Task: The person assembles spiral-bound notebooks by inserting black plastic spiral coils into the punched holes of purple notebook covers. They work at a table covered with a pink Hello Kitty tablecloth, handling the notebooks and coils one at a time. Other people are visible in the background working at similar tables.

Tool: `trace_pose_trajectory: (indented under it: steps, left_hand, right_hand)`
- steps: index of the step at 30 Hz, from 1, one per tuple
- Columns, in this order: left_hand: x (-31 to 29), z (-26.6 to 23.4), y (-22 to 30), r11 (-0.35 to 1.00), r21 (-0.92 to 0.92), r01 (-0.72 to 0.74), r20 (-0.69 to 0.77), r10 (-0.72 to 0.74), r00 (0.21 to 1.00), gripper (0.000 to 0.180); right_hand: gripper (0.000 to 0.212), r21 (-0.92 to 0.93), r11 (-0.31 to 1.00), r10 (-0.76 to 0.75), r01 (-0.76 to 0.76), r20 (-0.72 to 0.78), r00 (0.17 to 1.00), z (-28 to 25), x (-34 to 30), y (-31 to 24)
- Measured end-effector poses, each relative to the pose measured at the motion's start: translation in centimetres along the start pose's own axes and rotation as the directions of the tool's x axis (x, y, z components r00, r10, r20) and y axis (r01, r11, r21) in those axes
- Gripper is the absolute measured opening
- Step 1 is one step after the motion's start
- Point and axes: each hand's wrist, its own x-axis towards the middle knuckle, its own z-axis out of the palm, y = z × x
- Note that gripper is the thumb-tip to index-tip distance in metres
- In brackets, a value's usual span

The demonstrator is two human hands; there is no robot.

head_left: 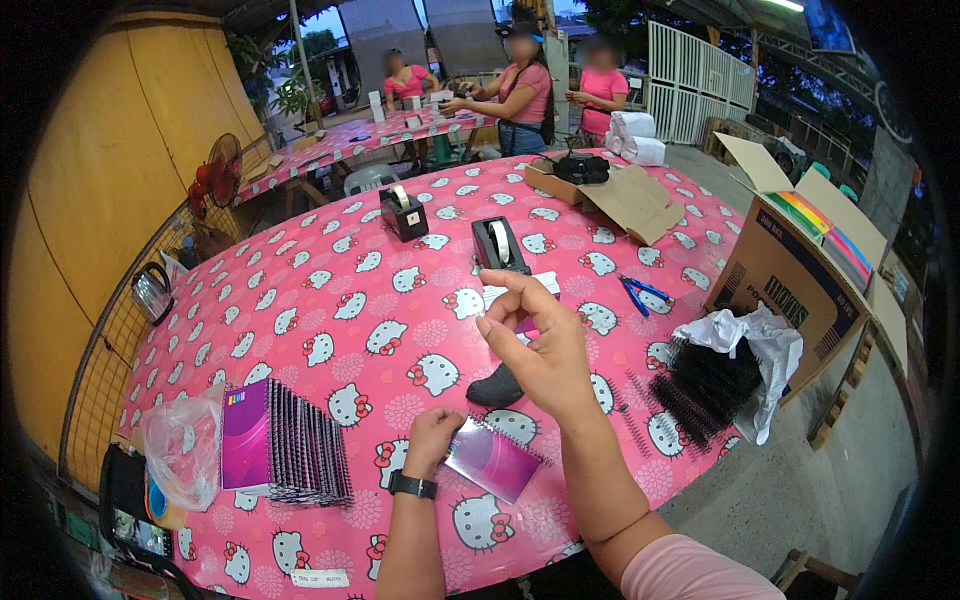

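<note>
A purple spiral notebook [497, 462] lies tilted on the table in front of me, with black coil along its upper edge. My left hand [434, 436], with a dark band on its wrist, is closed on the notebook's left corner. Above the table, my right hand [540, 345] is raised, its thumb and index fingertip apart and nothing visible between them. Behind it, a dark grey rounded thing [495, 388] is partly hidden. To the left, a stack of purple spiral notebooks [290, 445] stands. Loose black spiral coils [705, 390] are heaped at the right on white paper.
Two black tape dispensers [403, 215] and blue-handled pliers [640, 294] sit farther back on the pink-covered table [330, 300]. At the right stands an open cardboard box [775, 275]. A plastic bag [180, 450] and phone [142, 533] are left. Three people are at a far table.
</note>
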Motion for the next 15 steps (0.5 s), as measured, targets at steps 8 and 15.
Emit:
trace_pose_trajectory:
  steps: [8, 15]
  left_hand:
    - [0.0, 0.1, -0.2, 1.0, 0.0, -0.02, -0.021, 0.02, 1.0, 0.017]
    - [-0.1, 0.1, 0.2, 1.0, -0.027, 0.006, -0.004, -0.006, 1.0, 0.016]
  right_hand:
    - [0.037, 0.021, 0.999, -0.03, 0.029, 0.042, 0.999, 0.8, -0.3, -0.3]
    - [0.027, -0.003, 0.997, -0.079, 0.08, 0.132, 0.988, 1.2, -0.9, -1.4]
